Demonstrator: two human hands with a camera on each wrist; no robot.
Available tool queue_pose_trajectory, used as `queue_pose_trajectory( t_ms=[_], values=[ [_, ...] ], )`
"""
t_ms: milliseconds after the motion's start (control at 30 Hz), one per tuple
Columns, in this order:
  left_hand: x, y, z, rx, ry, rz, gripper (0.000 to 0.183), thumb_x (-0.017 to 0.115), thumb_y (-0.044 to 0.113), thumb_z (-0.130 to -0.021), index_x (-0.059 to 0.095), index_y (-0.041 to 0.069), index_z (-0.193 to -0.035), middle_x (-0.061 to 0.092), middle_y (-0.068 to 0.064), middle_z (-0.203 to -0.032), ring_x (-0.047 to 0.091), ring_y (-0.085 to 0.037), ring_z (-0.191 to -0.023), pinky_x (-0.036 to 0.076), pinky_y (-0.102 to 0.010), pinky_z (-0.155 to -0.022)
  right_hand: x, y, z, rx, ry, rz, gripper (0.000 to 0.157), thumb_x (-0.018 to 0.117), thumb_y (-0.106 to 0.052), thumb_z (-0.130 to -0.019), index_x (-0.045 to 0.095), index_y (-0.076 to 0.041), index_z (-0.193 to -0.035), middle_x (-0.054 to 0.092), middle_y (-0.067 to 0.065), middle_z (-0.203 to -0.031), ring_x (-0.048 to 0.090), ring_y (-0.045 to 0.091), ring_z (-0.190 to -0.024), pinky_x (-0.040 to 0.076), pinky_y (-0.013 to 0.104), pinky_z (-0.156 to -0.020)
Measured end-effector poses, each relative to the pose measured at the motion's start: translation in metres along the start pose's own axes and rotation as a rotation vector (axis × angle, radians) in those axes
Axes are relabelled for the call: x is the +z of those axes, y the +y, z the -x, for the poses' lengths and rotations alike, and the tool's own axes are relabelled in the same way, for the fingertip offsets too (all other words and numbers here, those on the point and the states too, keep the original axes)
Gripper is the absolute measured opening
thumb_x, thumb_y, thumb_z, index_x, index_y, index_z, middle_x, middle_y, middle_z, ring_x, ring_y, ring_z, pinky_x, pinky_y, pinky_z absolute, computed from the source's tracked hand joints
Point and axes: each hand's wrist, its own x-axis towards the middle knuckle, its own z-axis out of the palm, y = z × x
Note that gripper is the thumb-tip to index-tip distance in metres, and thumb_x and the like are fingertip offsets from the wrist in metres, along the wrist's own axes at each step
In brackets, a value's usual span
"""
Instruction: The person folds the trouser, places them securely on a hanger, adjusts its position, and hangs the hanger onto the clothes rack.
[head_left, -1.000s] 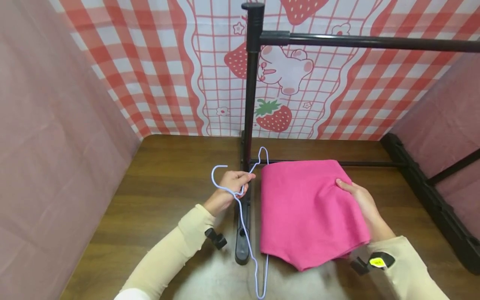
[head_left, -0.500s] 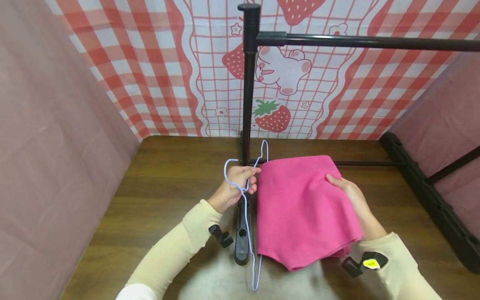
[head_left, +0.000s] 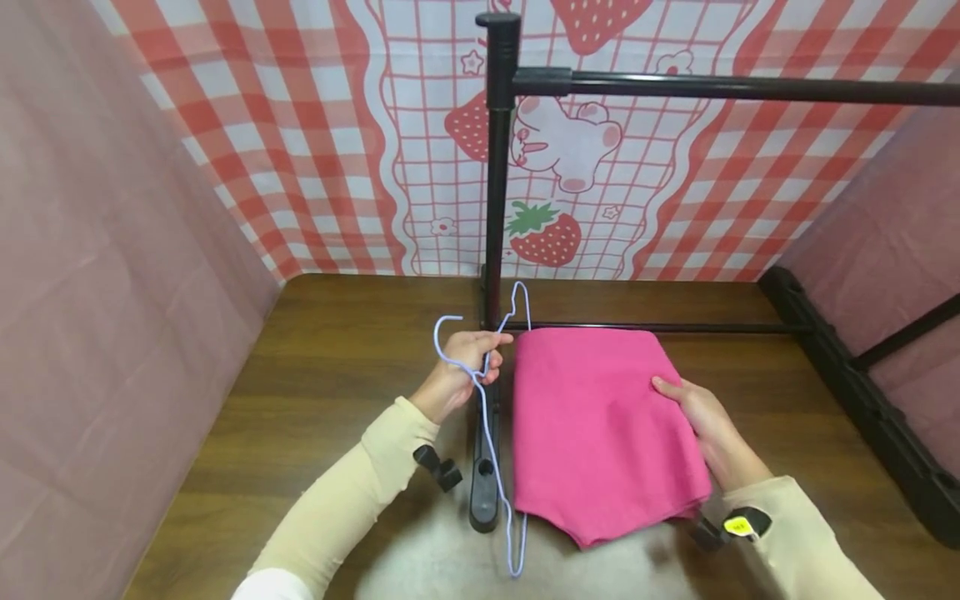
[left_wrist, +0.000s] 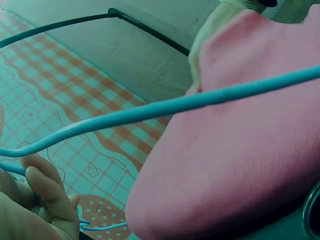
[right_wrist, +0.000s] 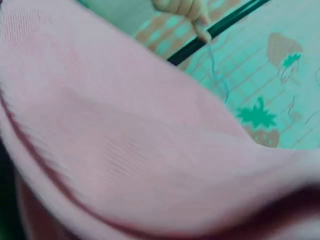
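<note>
My left hand (head_left: 468, 367) grips a thin pale-blue wire hanger (head_left: 489, 433) just below its hook. The hanger is turned on its side, hook to the left. A folded pink cloth (head_left: 592, 433) hangs over its bottom bar, whose two ends stick out beyond the cloth's left fold. On the cloth's right side my right hand (head_left: 708, 425) holds the layers, thumb on top and the other fingers hidden underneath. In the left wrist view, one hanger arm (left_wrist: 165, 107) crosses in front of the cloth (left_wrist: 240, 155). Cloth (right_wrist: 125, 115) fills most of the right wrist view.
A black rack stands on the brown table (head_left: 322, 400); its left post (head_left: 497, 183) rises behind the hanger and its top rail (head_left: 735, 85) runs right. One foot (head_left: 484, 492) lies beneath the hanger. The far foot (head_left: 862, 400) is at right. A strawberry-print curtain (head_left: 322, 167) hangs behind.
Both hands have shifted somewhat left with the hanger and cloth. The cloth now lies flatter, with fewer creases, and its top edge sits slightly lower than half a second ago.
</note>
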Motion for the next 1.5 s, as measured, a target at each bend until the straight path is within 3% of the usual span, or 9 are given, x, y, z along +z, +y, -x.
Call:
queue_pose_trajectory(
  t_ms=[367, 567, 767, 867, 1000, 1133, 1233, 1333, 1500],
  values=[
    [-0.008, -0.001, -0.003, -0.009, 0.008, 0.003, 0.036, 0.041, 0.006, -0.1, 0.052, -0.015, -0.127, 0.042, 0.006, -0.052, 0.037, -0.002, -0.036, 0.032, -0.013, -0.037, -0.012, 0.019, -0.011, -0.064, 0.102, 0.366, 0.06, 0.051, -0.031, -0.1, 0.042, 0.017, -0.134, 0.064, -0.008, -0.078, 0.063, 0.008, -0.072, 0.056, 0.03, -0.066],
    [-0.009, -0.002, -0.004, -0.016, -0.008, -0.005, 0.036, 0.041, 0.007, -0.101, 0.052, -0.016, -0.127, 0.041, 0.006, -0.052, 0.037, -0.003, -0.038, 0.033, -0.013, -0.038, -0.018, 0.012, -0.004, -0.074, 0.062, 0.403, 0.05, 0.046, -0.027, -0.102, 0.049, 0.017, -0.124, 0.064, -0.006, -0.074, 0.064, 0.008, -0.069, 0.057, 0.03, -0.064],
    [-0.01, -0.001, -0.006, -0.021, -0.01, -0.012, 0.036, 0.042, 0.007, -0.101, 0.052, -0.016, -0.126, 0.043, 0.006, -0.052, 0.038, -0.003, -0.039, 0.033, -0.014, -0.038, -0.022, 0.019, -0.01, -0.097, 0.156, 0.708, 0.055, 0.049, -0.037, -0.1, 0.06, 0.016, -0.102, 0.058, 0.0, -0.069, 0.055, 0.012, -0.064, 0.049, 0.029, -0.058],
    [-0.01, -0.001, -0.007, -0.022, -0.023, -0.035, 0.037, 0.043, 0.007, -0.101, 0.051, -0.016, -0.128, 0.044, 0.006, -0.052, 0.04, -0.003, -0.039, 0.034, -0.014, -0.039, -0.025, 0.023, -0.012, -0.09, 0.183, 0.777, 0.051, 0.05, -0.039, -0.099, 0.062, 0.01, -0.09, 0.054, 0.002, -0.068, 0.052, 0.015, -0.064, 0.046, 0.029, -0.058],
    [-0.01, -0.001, -0.008, -0.014, -0.02, -0.054, 0.036, 0.044, 0.008, -0.1, 0.052, -0.014, -0.128, 0.045, 0.006, -0.052, 0.041, -0.003, -0.039, 0.034, -0.014, -0.038, -0.025, 0.016, -0.012, -0.18, 0.179, 0.886, 0.044, 0.054, -0.035, -0.098, 0.057, 0.005, -0.081, 0.051, 0.005, -0.067, 0.049, 0.018, -0.065, 0.041, 0.03, -0.057],
    [-0.01, -0.002, -0.008, -0.023, -0.032, -0.065, 0.036, 0.044, 0.009, -0.1, 0.052, -0.012, -0.128, 0.047, 0.005, -0.053, 0.043, -0.003, -0.039, 0.035, -0.014, -0.038, -0.021, 0.005, -0.006, -0.335, 0.209, 1.09, 0.045, 0.066, -0.033, -0.091, 0.055, 0.01, -0.099, 0.059, 0.018, -0.078, 0.056, 0.03, -0.073, 0.047, 0.041, -0.064],
    [-0.011, -0.002, -0.008, -0.029, -0.038, -0.067, 0.037, 0.044, 0.009, -0.1, 0.051, -0.013, -0.13, 0.047, 0.005, -0.054, 0.044, -0.003, -0.039, 0.036, -0.014, -0.038, -0.015, 0.001, 0.0, -0.485, 0.233, 1.193, 0.067, 0.076, -0.034, -0.082, 0.049, 0.011, -0.124, 0.059, 0.029, -0.105, 0.059, 0.042, -0.093, 0.05, 0.056, -0.079],
    [-0.011, -0.003, -0.007, -0.03, -0.037, -0.067, 0.038, 0.044, 0.009, -0.1, 0.05, -0.014, -0.13, 0.047, 0.005, -0.054, 0.044, -0.003, -0.039, 0.036, -0.014, -0.038, -0.009, 0.005, 0.003, -0.594, 0.186, 1.243, 0.084, 0.079, -0.039, -0.078, 0.042, 0.008, -0.137, 0.045, 0.034, -0.131, 0.049, 0.05, -0.116, 0.044, 0.066, -0.094],
    [-0.013, -0.005, -0.007, -0.03, -0.04, -0.069, 0.038, 0.045, 0.01, -0.101, 0.05, -0.014, -0.13, 0.046, 0.006, -0.054, 0.044, -0.004, -0.039, 0.035, -0.014, -0.038, -0.001, 0.024, 0.01, -0.505, 0.045, 1.393, 0.095, 0.064, -0.058, -0.085, 0.027, 0.002, -0.15, 0.019, 0.031, -0.156, 0.024, 0.056, -0.137, 0.027, 0.077, -0.101]
  ],
)
